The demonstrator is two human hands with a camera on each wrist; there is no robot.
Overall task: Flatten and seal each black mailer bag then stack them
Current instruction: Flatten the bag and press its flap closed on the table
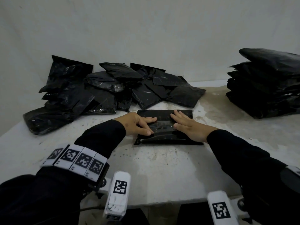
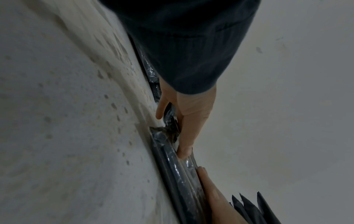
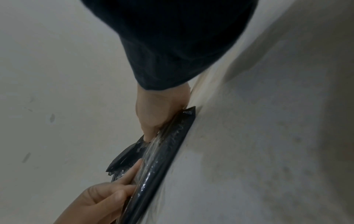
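A black mailer (image 1: 164,125) lies flat on the counter (image 1: 162,169) at the middle of the head view, long side across; both hands rest on top of it. The left hand (image 1: 138,123) comes in from 8 o'clock, fingers straight and close together, pressed palm-down on the left half of the mailer with the thumb (image 1: 146,132) stretched along its near part; the right hand (image 1: 188,125) comes in from 4 o'clock, fingers straight and slightly spread, flat on the right half, fingertips pointing toward 11 o'clock; neither hand curls round anything. The left wrist view shows the left hand (image 2: 189,121) edge-on against the glossy mailer (image 2: 178,174), with the right hand (image 2: 214,195) pressing just beyond it; the right wrist view shows the right hand (image 3: 159,112) laid on the mailer (image 3: 168,148) and the left hand (image 3: 107,198) touching it at 7 o'clock. A loose pile (image 1: 103,91) of black mailers, tilted and overlapping, lies at 11 o'clock from the hands against the wall (image 1: 146,30); a stack (image 1: 266,83) of flattened mailers stands at 2 o'clock, well apart from the one under the hands. Both forearms wear dark sleeves (image 1: 100,137); a white band (image 1: 76,158) of square black-and-white markers circles the left forearm.
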